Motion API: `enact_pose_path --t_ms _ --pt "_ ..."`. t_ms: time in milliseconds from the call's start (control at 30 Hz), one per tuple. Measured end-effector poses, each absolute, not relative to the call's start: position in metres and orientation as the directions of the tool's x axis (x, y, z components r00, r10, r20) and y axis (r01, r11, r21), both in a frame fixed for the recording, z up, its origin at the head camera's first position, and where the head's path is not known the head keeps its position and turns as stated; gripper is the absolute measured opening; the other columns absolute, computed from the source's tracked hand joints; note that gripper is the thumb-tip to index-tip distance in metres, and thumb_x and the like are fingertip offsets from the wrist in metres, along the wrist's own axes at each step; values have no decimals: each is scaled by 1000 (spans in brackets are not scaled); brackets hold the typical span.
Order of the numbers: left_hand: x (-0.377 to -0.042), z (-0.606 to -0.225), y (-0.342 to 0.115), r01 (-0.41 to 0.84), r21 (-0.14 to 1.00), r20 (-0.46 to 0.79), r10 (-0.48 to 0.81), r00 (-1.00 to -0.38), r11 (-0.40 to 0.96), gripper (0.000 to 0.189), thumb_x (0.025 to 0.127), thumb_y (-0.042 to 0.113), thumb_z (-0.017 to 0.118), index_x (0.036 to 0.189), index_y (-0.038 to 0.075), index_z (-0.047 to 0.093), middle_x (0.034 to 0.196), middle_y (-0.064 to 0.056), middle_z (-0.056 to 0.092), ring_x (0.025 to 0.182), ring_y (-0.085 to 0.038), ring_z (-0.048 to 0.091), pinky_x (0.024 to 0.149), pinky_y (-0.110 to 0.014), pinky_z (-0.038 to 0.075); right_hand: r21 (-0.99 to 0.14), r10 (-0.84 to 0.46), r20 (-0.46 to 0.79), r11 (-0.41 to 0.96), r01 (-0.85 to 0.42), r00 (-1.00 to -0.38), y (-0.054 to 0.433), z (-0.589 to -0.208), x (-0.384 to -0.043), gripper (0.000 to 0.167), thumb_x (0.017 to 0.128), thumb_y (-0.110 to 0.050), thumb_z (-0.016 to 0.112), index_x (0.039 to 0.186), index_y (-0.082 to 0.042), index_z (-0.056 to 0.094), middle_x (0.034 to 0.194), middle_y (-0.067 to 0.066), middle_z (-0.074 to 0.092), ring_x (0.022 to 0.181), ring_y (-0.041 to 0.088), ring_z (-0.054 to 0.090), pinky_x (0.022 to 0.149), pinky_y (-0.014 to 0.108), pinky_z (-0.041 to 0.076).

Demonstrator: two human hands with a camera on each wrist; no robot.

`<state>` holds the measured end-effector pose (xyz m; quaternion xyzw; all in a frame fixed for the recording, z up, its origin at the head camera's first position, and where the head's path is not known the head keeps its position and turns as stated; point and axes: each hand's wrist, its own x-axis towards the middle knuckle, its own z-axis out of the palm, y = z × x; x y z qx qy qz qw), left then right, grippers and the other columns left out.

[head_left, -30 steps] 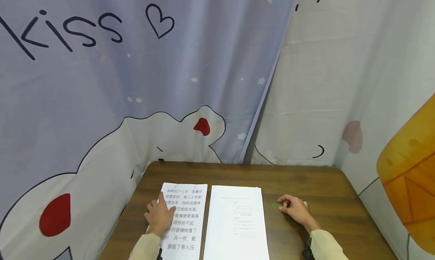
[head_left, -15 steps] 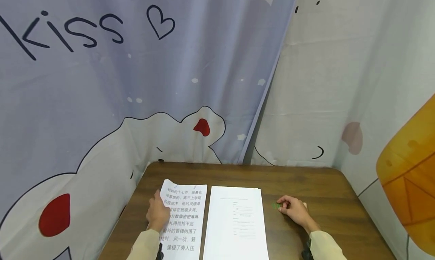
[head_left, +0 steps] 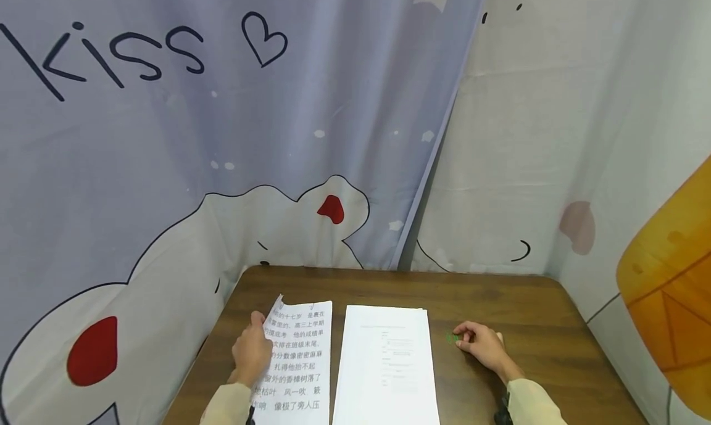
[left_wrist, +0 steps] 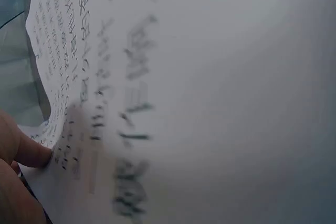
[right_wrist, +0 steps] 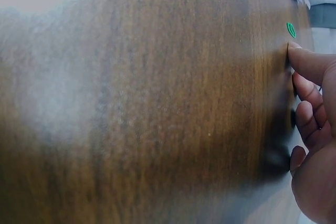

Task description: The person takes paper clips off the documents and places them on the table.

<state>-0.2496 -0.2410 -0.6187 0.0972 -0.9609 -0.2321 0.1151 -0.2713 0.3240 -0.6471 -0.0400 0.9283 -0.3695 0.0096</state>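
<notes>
My left hand (head_left: pixel 252 352) grips the left edge of a large-print paper stack (head_left: pixel 297 363). That edge is lifted and bowed, its top left corner curling up. In the left wrist view, a fingertip (left_wrist: pixel 35 153) presses on the bent page; the hand's underside is hidden. Two small clips, apparently paper clips (head_left: pixel 312 306), show at the stack's top edge. My right hand (head_left: pixel 484 346) rests on the table at right, fingers loosely bent. Just beyond its fingertips lies a small green paper clip (right_wrist: pixel 291 30), apart from them in the right wrist view.
A second paper stack (head_left: pixel 383 363), with faint small print, lies flat in the middle of the brown wooden table (head_left: pixel 516 301), a narrow gap from the first. Printed curtains (head_left: pixel 344 104) hang close behind the table and along its sides.
My left hand has slid from on top of the printed pages to their left edge, which has lifted, and the stack has shifted slightly left. The right hand has stayed put.
</notes>
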Motion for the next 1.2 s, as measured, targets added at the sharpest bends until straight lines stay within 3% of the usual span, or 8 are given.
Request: enact_pose_path --t_ms 167,333,533,700,867,1033,1200 --pt "-248 -611 -248 -109 514 161 -221 -962 851 46 95 -3 53 140 8 49 96 -18 72 67 -28 62 51 -43 42 -686 -80 6 724 -62 -997 323 -643 -270 16 90 -16 84 103 -20 76 80 -7 62 72 7 54 85 44 24" --pt "-246 -599 -255 -79 551 187 -215 -959 831 52 99 0 53 150 14 51 117 -21 73 81 -32 68 57 -45 48 -688 -87 1 723 -63 -996 322 -641 -270 16 90 -17 84 104 -19 76 80 -7 62 72 8 54 84 44 23" --pt "-247 -584 -257 -13 655 212 -201 -956 755 54 101 -2 54 153 12 50 134 -26 68 99 -38 68 81 -56 54 -679 -75 -2 732 -54 -997 322 -639 -268 17 89 -15 84 103 -19 76 80 -6 62 72 9 54 85 44 24" --pt "-251 -572 -254 8 738 203 -210 -956 675 52 103 -3 54 154 6 48 144 -28 61 112 -41 65 100 -58 50 -676 -79 0 734 -58 -997 320 -639 -267 17 90 -15 83 104 -19 75 81 -6 62 72 10 54 85 45 24" --pt "-255 -557 -238 -10 811 147 -221 -964 585 52 105 0 55 156 5 45 141 -26 62 106 -35 65 93 -47 52 -677 -78 7 733 -62 -997 322 -640 -268 17 90 -16 83 105 -19 75 81 -6 63 72 9 54 85 45 24" --pt "-253 -551 -205 -7 893 92 -198 -976 450 50 103 0 57 152 4 47 128 -22 67 96 -27 66 81 -32 55 -674 -78 12 736 -66 -997 324 -644 -270 17 90 -16 83 104 -20 75 81 -8 62 71 8 54 85 44 24" --pt "-246 -559 -168 32 938 81 -129 -988 345 46 101 -4 59 146 4 53 121 -19 69 90 -22 68 75 -28 56 -678 -85 24 731 -79 -996 324 -649 -270 17 90 -17 83 104 -20 75 81 -8 62 71 7 54 84 45 24"
